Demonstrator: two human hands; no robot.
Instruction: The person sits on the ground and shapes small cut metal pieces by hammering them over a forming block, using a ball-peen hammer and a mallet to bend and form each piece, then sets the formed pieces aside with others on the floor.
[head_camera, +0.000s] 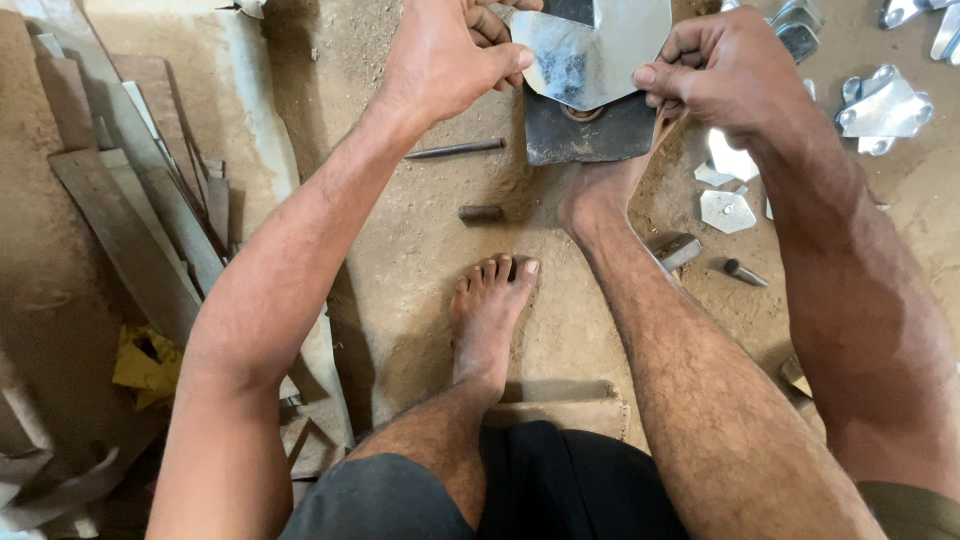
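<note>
My left hand (445, 60) was at the top centre of the frame, curled, thumb pressed on the left edge of the sheet (590, 50) and the other fingers folded behind it. My right hand (715, 70) was just right of it, fingers bent, pinching the sheet's lower right edge between thumb and forefinger. Both hands gripped the sheet.

The sheet was bright grey metal with angled cut corners, held at the top centre above a dark block (590, 130). Whether sheet and block touched, I could not tell. The sheet's top ran out of the frame.

My right foot (605, 195) lay against the block's lower right corner, its toes hidden under my right hand and the block. My left foot (490, 310) rested flat on the dirt floor (420, 250) at centre frame.

On the floor left of the block lay a thin rod (455, 150), and below it a short rusty stub (481, 212). A punch (745, 273) lay at right centre, beside a small metal block (678, 251) partly hidden by my right leg.

Cut metal pieces (885, 105) were in the upper right, some cropped by the frame's edge; smaller offcuts (728, 210) lay below my right hand. Wood planks (130, 220) were stacked along the left, with a yellow scrap (145, 362) at lower left; what it was I could not make out.
</note>
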